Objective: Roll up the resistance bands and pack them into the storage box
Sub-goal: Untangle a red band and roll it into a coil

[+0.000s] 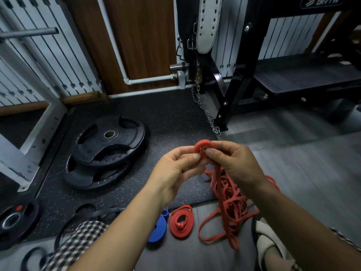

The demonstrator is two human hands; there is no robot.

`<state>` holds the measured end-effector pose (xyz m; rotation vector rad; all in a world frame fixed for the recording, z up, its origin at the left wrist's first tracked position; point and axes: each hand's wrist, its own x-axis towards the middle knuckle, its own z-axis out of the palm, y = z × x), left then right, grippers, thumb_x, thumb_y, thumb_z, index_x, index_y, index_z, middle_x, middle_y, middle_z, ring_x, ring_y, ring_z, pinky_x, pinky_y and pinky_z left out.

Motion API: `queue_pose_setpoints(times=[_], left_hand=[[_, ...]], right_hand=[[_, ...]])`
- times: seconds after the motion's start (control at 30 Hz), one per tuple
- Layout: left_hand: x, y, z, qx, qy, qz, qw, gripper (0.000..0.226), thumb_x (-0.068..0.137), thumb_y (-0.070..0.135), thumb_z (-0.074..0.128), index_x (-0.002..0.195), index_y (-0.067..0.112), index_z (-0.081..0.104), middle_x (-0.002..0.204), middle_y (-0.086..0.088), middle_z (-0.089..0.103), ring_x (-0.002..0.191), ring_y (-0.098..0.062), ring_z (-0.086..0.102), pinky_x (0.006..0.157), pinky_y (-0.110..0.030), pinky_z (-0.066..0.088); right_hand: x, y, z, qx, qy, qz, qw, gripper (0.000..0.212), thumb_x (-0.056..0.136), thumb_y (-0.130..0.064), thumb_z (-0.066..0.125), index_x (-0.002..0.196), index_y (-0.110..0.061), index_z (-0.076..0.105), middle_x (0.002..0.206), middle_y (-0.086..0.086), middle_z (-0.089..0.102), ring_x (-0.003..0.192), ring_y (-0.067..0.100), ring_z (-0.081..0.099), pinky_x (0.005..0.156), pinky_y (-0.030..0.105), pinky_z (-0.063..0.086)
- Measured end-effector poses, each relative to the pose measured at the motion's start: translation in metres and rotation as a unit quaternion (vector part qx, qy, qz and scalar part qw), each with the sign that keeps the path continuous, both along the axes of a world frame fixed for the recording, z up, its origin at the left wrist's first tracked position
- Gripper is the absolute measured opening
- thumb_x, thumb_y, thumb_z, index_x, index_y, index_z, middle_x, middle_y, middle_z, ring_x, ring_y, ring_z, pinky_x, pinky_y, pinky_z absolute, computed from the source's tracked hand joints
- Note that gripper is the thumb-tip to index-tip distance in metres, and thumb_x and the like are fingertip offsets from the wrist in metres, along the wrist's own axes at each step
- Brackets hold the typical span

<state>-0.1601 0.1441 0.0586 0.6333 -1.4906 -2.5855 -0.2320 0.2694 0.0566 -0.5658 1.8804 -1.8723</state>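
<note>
Pinching red band roll (203,148), both hands, left hand (175,169), right hand (234,163)

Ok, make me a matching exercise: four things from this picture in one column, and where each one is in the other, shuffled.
Things
1. small red roll
2. blue band
3. white lifting belt
4. stacked weight plates

Places
A. hanging above a chain
B. on the speckled black mat
C. pinched by the left hand and right hand
D. on the grey floor beside a coiled red band

Pairs: 1-C, 2-D, 3-A, 4-B
</note>
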Motion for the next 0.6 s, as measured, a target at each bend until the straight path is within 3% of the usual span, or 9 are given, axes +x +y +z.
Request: queue_pose_setpoints(times=[0.03,0.1,0.2,0.27,0.37,0.6], left_hand=[[0.0,-0.004,-0.001,-0.12,-0.008,-0.022,0.993,0.019,0.08,-0.003,0.06,0.095,0.009,0.064,0.086,-0.011,0.07,0.071,-0.014,0.067,0.062,-0.019,0.055],[-0.001,-0.01,0.0,-0.323,-0.01,-0.047,0.945,0.026,0.077,0.001,0.068,0.095,0.019,0.066,0.088,-0.009,0.068,0.072,-0.013,0.061,0.058,-0.015,0.048],[-0.001,-0.013,0.0,-0.429,0.005,-0.071,0.901,0.026,0.075,0.0,0.07,0.082,0.025,0.067,0.076,-0.009,0.07,0.064,-0.014,0.057,0.059,-0.023,0.044],[-0.001,-0.011,0.002,-0.4,0.008,-0.048,0.915,0.022,0.075,-0.004,0.069,0.08,0.017,0.068,0.076,-0.017,0.07,0.068,-0.023,0.061,0.063,-0.027,0.048],[-0.001,-0.006,0.006,-0.275,0.031,-0.006,0.961,0.018,0.075,-0.01,0.065,0.082,0.007,0.067,0.065,-0.003,0.07,0.063,-0.012,0.066,0.061,-0.019,0.051],[-0.004,0.002,0.001,-0.004,0.047,0.057,0.997,0.017,0.079,-0.011,0.055,0.086,0.002,0.063,0.069,-0.002,0.072,0.065,-0.009,0.069,0.064,-0.017,0.056]], right_hand=[[-0.003,0.003,0.002,0.05,0.069,0.005,0.996,0.016,0.082,-0.007,0.063,0.096,-0.012,0.069,0.083,-0.002,0.069,0.074,-0.001,0.063,0.068,0.01,0.049],[-0.006,0.006,0.002,0.163,0.198,0.02,0.966,0.015,0.081,-0.012,0.066,0.095,-0.016,0.071,0.082,-0.004,0.065,0.073,0.0,0.06,0.065,0.007,0.042],[-0.004,0.006,-0.002,0.215,0.257,0.037,0.942,0.017,0.08,-0.014,0.068,0.097,-0.015,0.071,0.082,-0.004,0.063,0.074,0.002,0.058,0.067,0.01,0.043],[-0.001,0.005,0.0,0.162,0.198,0.034,0.966,0.018,0.079,-0.01,0.069,0.096,-0.013,0.07,0.082,-0.003,0.068,0.075,0.005,0.065,0.069,0.015,0.048],[-0.002,0.006,0.006,0.055,0.077,0.024,0.995,0.022,0.076,-0.003,0.069,0.098,-0.006,0.067,0.082,0.001,0.07,0.072,0.003,0.067,0.066,0.012,0.051],[-0.001,0.0,0.0,0.012,0.025,0.006,1.0,0.023,0.075,-0.001,0.068,0.097,-0.008,0.067,0.082,-0.001,0.069,0.072,-0.002,0.064,0.067,0.01,0.05]])
